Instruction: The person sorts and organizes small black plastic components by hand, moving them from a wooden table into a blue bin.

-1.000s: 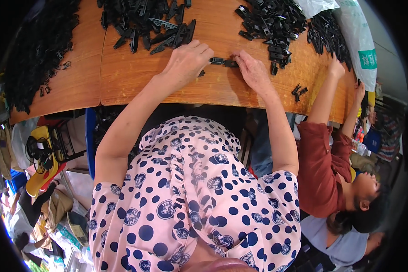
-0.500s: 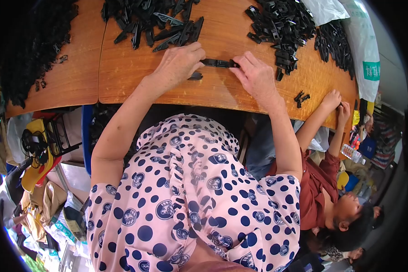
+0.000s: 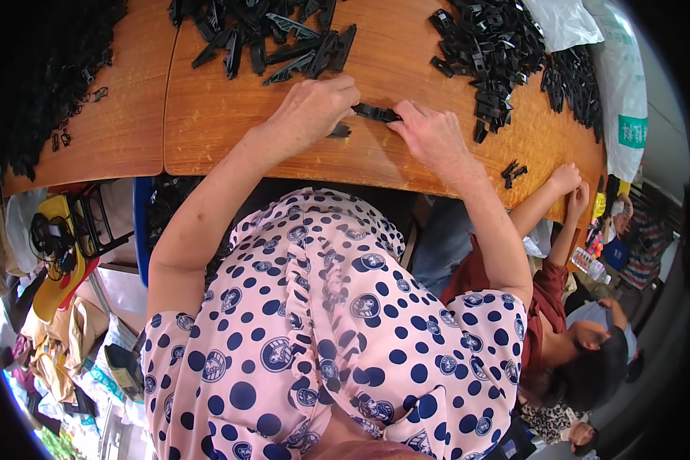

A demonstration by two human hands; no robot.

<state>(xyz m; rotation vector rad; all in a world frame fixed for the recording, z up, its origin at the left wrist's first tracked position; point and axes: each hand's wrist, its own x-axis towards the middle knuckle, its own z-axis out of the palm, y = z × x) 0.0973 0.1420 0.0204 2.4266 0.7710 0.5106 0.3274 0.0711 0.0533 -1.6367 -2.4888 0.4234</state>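
Drawn closer together, both hands (image 3: 314,107) (image 3: 435,136) pinch a black piece (image 3: 374,113) over the scuffed wooden table (image 3: 399,46) in a cluttered room (image 3: 80,330).

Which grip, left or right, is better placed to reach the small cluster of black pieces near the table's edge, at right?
Probably the right grip: it is nearer to the small cluster, while the left grip is farther away. Both hold one black part.

A part (image 3: 376,113) spans between the left hand (image 3: 314,107) and right hand (image 3: 435,136), over the tabletop (image 3: 238,157). One heap (image 3: 241,38) lies beyond the left hand, a second heap (image 3: 487,54) beyond and right of the right, a third heap (image 3: 50,77) far left.
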